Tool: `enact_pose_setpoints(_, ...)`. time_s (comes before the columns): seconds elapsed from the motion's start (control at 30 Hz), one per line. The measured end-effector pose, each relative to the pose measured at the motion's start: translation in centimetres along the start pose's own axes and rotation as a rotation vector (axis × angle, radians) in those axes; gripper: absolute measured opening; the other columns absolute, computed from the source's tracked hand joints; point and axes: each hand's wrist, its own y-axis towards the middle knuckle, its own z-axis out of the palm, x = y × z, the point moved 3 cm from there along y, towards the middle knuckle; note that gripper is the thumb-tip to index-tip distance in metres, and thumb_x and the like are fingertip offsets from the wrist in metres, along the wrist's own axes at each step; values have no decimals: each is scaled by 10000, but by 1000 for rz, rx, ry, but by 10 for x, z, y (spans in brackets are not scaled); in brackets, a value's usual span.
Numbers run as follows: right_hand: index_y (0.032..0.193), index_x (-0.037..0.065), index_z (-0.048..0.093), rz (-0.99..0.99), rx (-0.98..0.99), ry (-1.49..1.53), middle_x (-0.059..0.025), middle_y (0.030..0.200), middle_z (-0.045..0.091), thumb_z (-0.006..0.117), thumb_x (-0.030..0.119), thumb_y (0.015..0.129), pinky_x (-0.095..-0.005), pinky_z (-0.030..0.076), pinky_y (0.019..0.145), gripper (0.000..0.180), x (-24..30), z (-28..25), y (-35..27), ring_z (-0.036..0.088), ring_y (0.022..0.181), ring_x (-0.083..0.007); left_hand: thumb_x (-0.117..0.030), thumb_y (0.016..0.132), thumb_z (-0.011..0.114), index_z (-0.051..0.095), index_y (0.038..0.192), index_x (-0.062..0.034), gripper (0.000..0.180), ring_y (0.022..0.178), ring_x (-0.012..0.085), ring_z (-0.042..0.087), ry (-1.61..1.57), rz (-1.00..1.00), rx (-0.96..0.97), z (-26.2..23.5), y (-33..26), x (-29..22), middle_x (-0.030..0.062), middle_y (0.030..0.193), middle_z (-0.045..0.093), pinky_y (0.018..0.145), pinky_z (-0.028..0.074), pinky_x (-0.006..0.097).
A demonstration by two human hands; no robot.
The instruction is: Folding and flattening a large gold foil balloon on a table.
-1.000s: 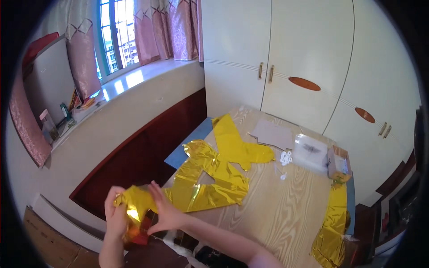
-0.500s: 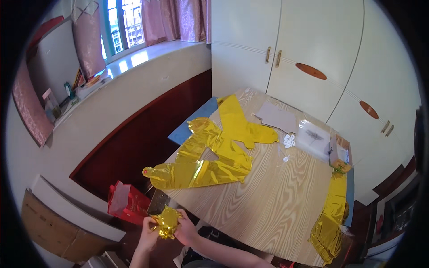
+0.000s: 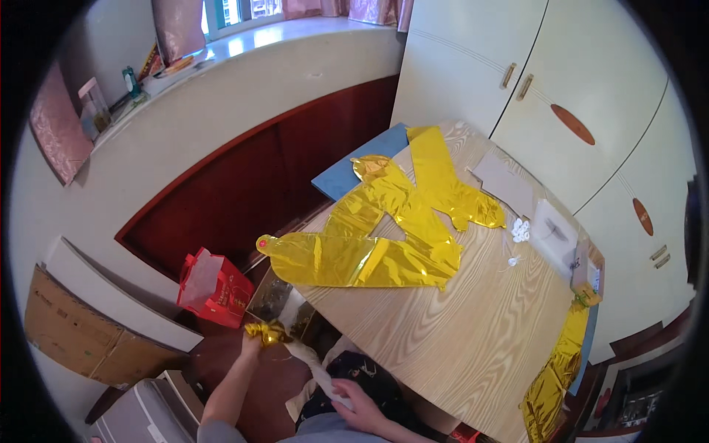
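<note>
Crumpled gold foil, apparently a foil balloon (image 3: 269,332), is bunched in my left hand (image 3: 252,345), which is closed around it beside the table's near left edge. A long whitish strip (image 3: 319,373) runs from near the foil down to my right hand (image 3: 360,407); its fingers close on the lower end, above my lap. What the strip is made of I cannot make out. Flat gold foil balloons (image 3: 369,262) lie across the left and far part of the wood-grain table (image 3: 413,336), one with a red spot at its end.
On the table's right are a grey card (image 3: 505,181), white rings (image 3: 521,230), a clear pouch (image 3: 550,229) and a small box (image 3: 587,277). Another gold foil piece (image 3: 555,369) hangs along the right edge. A red bag (image 3: 218,288) stands on the floor at left.
My hands were together on the gold foil; my right hand has moved away toward my lap, with the whitish strip now stretched between. The view has shifted.
</note>
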Motion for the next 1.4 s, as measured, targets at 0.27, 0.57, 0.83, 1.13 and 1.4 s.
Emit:
enact_pose_setpoints(0.27,1105,-5,591,-291,-488,-613,-209,1070,642,629,-26,792,-424,490,834,316,87,-91,-32,620,950,-376,-56,839,574,608,1089,-11,256,859,254,651,577,-423,-387,-7,152,131,138,945,642,747,528,393)
enact_pose_setpoints(0.57,1027,-7,590,-256,-522,-917,-184,951,645,613,21,796,-443,507,772,233,71,-104,-18,635,854,-350,-89,839,607,601,1088,-19,259,907,275,616,1456,29,179,93,163,175,154,959,624,791,494,416)
enact_pose_setpoints(0.83,1052,55,631,-227,-590,-1190,-131,970,660,713,297,769,-438,491,791,382,47,-93,-25,634,877,-300,-98,853,594,600,1067,-13,230,916,246,601,1664,-50,269,107,192,189,144,961,624,794,486,392)
enact_pose_setpoints(1.13,1129,73,608,-187,-531,-1132,-138,1096,644,666,383,825,-439,419,898,438,49,-95,-29,607,969,-289,-108,868,579,599,1042,-6,203,926,214,584,1640,-48,264,101,190,186,133,963,624,799,477,366)
enact_pose_setpoints(1.4,1308,27,507,-133,-59,-987,-160,1346,521,578,291,920,-483,341,1078,475,86,-200,88,478,1256,-330,-117,882,566,598,1020,1,184,934,185,568,1445,23,227,90,166,133,123,965,624,802,470,343)
